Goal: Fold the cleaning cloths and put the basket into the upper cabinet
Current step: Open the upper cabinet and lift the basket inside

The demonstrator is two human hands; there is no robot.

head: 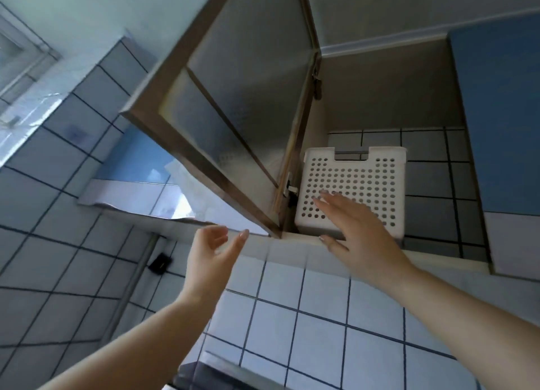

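white basket [355,185] in upper cabinet [388,91], right hand [355,226] flat against it

two bare forearms, no sleeves, left hand [211,248], right hand [355,226], pale polished nails

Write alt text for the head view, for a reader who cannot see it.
A white basket with round holes sits inside an open upper cabinet, with the right hand flat against its front. The left hand hangs loosely open and holds nothing, just below the frosted glass door swung open to the left.
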